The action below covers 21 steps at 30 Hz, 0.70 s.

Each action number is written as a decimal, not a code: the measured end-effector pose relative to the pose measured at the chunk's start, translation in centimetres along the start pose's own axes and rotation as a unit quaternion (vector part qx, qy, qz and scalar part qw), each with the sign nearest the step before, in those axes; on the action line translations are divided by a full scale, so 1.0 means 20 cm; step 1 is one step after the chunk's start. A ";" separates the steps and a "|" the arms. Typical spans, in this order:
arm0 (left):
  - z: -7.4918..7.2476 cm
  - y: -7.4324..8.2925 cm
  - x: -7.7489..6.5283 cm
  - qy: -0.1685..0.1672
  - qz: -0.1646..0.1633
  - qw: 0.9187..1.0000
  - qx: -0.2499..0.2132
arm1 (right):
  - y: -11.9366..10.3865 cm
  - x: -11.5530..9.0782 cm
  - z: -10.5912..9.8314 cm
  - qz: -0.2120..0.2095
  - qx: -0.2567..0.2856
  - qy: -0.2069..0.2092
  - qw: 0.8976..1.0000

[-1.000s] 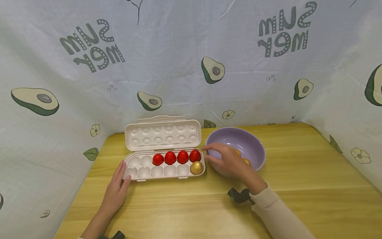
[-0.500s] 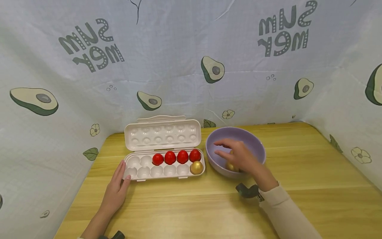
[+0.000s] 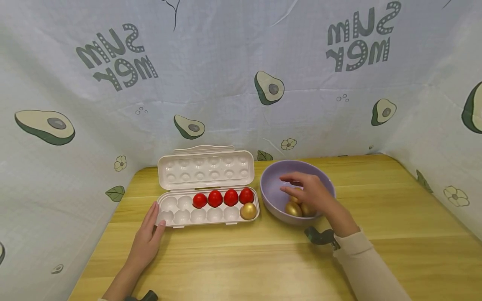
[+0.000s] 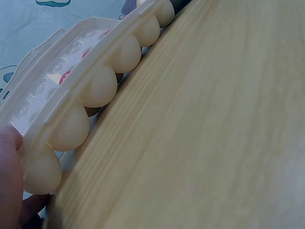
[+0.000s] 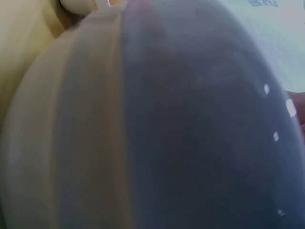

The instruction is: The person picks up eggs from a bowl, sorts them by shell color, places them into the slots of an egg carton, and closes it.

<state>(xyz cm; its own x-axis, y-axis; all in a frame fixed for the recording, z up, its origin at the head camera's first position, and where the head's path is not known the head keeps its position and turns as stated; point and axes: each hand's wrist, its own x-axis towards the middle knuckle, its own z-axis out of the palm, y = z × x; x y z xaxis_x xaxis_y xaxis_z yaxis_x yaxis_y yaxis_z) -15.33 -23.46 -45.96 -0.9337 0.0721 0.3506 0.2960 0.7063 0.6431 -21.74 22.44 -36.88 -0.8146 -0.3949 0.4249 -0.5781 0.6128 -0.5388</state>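
In the head view, a cream egg carton point(image 3: 205, 212) lies with its lid raised. Red eggs point(image 3: 215, 198) fill the right part of its back row, and one gold egg point(image 3: 248, 211) sits at the right end of its front row. My left hand point(image 3: 144, 242) holds the carton's left end, thumb on the front corner and fingers along the side. Over the purple bowl point(image 3: 272, 182), my right hand point(image 3: 310, 190) is held with thumb and fingers apart, nothing between them. Several gold eggs point(image 3: 293, 209) lie in the bowl beneath it, partly hidden by the hand.
A wooden table point(image 3: 244, 267) carries the carton and the bowl, which stand side by side. A patterned cloth point(image 3: 226, 83) hangs close behind and on both sides. In the right wrist view, the bowl's wall point(image 5: 205, 119) fills most of the picture.
My right hand has moved right, from the bowl's left rim to over the gold eggs, with more of them now showing. The left hand and carton have stayed put.
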 end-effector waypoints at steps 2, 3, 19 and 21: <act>0.00 0.00 0.00 0.000 -0.001 1.000 0.000 | 0.01 0.00 -0.01 0.011 0.001 -0.009 1.000; 0.00 0.00 0.00 0.001 -0.001 1.000 0.000 | 0.02 -0.01 -0.01 0.014 0.001 -0.012 1.000; 0.00 0.00 0.00 0.003 0.001 1.000 0.004 | 0.06 -0.02 -0.04 0.065 -0.021 -0.044 0.997; 0.00 0.01 0.00 0.003 0.002 1.000 0.004 | 0.07 -0.02 -0.05 0.070 -0.020 -0.047 0.996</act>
<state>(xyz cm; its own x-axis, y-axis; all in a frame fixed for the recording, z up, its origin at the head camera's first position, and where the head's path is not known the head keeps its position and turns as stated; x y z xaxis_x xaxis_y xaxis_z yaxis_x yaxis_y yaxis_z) -15.27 -23.42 -45.88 -0.9315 0.0701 0.3570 0.2975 0.7116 0.6365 -22.14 24.12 -37.18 -0.8887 -0.3654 0.2769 -0.4583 0.6928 -0.5568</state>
